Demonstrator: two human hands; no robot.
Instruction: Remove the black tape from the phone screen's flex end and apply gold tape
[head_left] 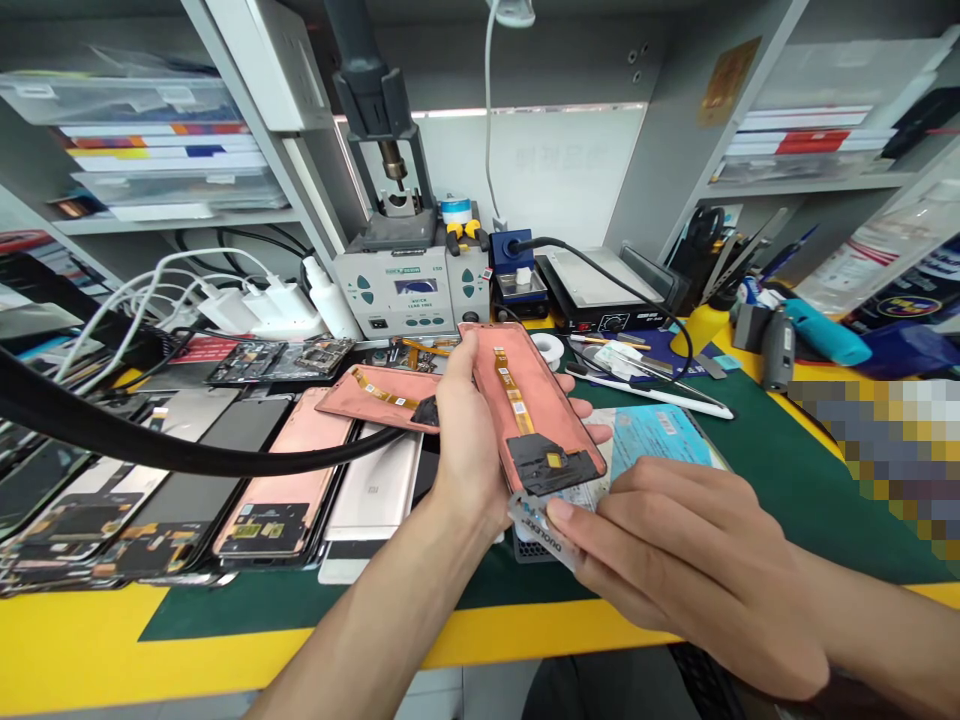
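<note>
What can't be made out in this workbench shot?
Head view:
- Front faces of both phone screen panels: turned away, held in the left hand.
- Plastic card: partly covered by the right hand.
- Blue card print: too small.
- Items at the bench's right edge: pixelated.

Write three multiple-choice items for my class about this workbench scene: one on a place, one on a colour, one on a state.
1. Where does the row of phones lie in view, relative to the left hand?
A) To its left
B) To its right
C) On a shelf above it

2. What colour are the backs of the two display panels?
A) Blue
B) Pinkish copper
C) White

3. What is the right hand doing?
A) Resting empty
B) Gripping a soldering iron
C) Pinching a clear card

1: A, the row lies left of that hand.
2: B, both backs show pinkish copper.
3: C, its fingers grip the card.
</note>
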